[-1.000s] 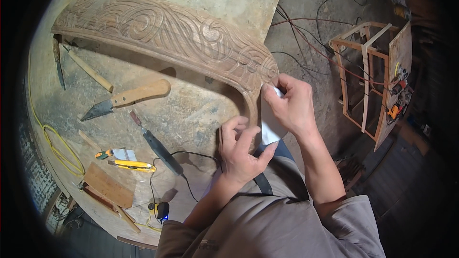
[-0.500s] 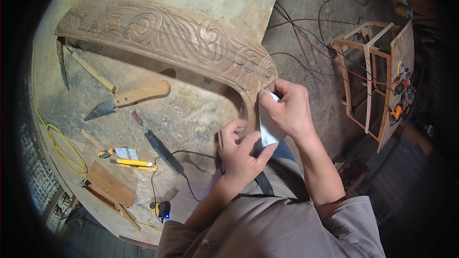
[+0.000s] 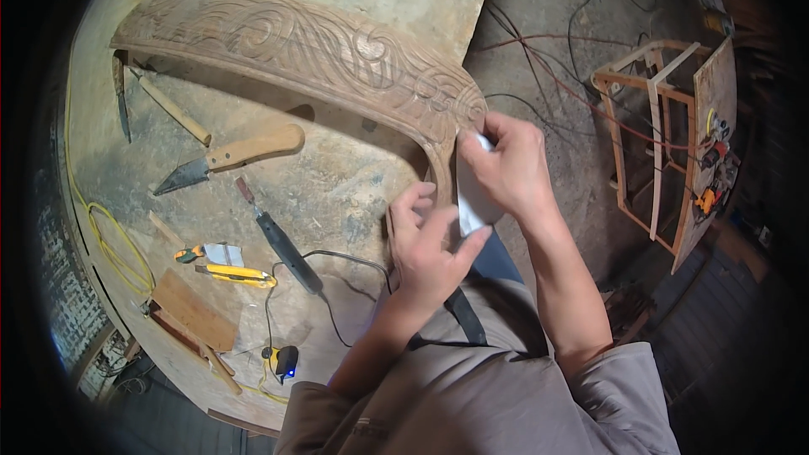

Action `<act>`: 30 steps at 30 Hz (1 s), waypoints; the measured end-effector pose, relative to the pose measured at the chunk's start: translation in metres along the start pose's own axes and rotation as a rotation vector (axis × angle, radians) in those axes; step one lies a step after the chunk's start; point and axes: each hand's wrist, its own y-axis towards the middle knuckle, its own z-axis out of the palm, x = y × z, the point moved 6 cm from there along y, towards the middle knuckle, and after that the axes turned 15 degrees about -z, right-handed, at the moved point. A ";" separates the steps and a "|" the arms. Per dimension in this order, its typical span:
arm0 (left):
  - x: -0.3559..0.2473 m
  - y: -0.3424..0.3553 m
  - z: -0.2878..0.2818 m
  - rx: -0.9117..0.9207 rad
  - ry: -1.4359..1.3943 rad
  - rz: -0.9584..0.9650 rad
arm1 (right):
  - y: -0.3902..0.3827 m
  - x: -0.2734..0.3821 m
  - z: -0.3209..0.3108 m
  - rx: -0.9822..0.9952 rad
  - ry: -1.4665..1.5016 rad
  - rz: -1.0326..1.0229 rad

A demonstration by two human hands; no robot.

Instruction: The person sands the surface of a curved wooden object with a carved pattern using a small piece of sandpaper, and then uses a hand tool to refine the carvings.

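A carved wooden piece (image 3: pixel 329 63) with scrollwork lies across the upper table, its narrow curved end coming down toward me. My left hand (image 3: pixel 421 244) has its fingers curled round that narrow end, thumb apart. My right hand (image 3: pixel 510 173) pinches a white sheet (image 3: pixel 474 215), probably paper, against the right side of the same end, just below the scrolls. A dark corded rotary-type tool (image 3: pixel 282 240) lies left of my left hand, with a broad wood-handled knife (image 3: pixel 190 177) above it.
The worktable (image 3: pixel 337 185) also holds chisels (image 3: pixel 168 105), a yellow utility knife (image 3: pixel 232 272), a wooden box (image 3: pixel 190 312), a small yellow-black device (image 3: pixel 278 362) and yellow cord. At right, a wooden frame (image 3: pixel 691 143) with power tools stands among cables and hoses on the floor.
Table, carved piece and both hands sit slightly higher in the picture, apparently from a small head movement. My right hand still pinches the sheet, with slight shifts along the curved end.
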 end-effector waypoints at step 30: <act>0.001 0.012 0.000 -0.051 -0.290 -0.241 | 0.002 -0.005 0.008 0.250 0.113 0.197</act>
